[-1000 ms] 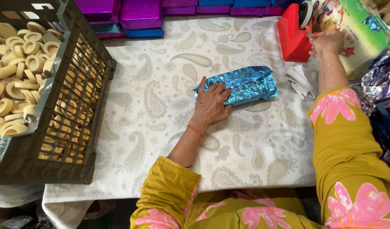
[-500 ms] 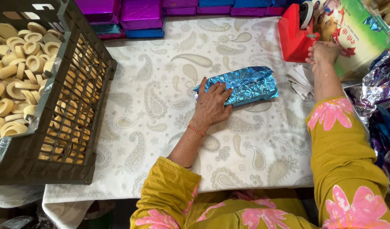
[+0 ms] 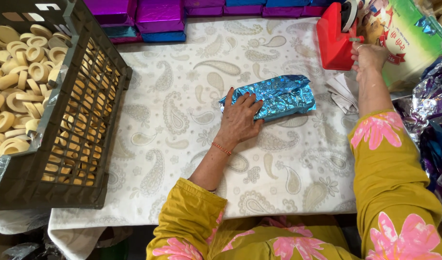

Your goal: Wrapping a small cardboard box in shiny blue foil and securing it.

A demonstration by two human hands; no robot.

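A packet wrapped in shiny blue foil (image 3: 284, 94) lies on the paisley tablecloth (image 3: 182, 120). My left hand (image 3: 239, 119) presses down on its left end, fingers spread over the foil. My right hand (image 3: 369, 56) reaches to the red tape dispenser (image 3: 332, 39) at the far right. Its fingertips pinch the end of the tape strip (image 3: 354, 39) by the dispenser's cutter. Both arms wear mustard sleeves with pink flowers.
A dark plastic crate (image 3: 88, 113) filled with several pale ring-shaped biscuits (image 3: 19, 86) stands at the left. Purple and blue foil-wrapped boxes (image 3: 159, 14) line the far edge. Loose foil sheets (image 3: 435, 113) and a green printed bag (image 3: 411, 41) lie at the right, white paper scraps (image 3: 341, 92) beside the packet.
My right hand has shifted slightly left and down along the dispenser toward its cutter. The left hand and the blue packet have stayed in place.
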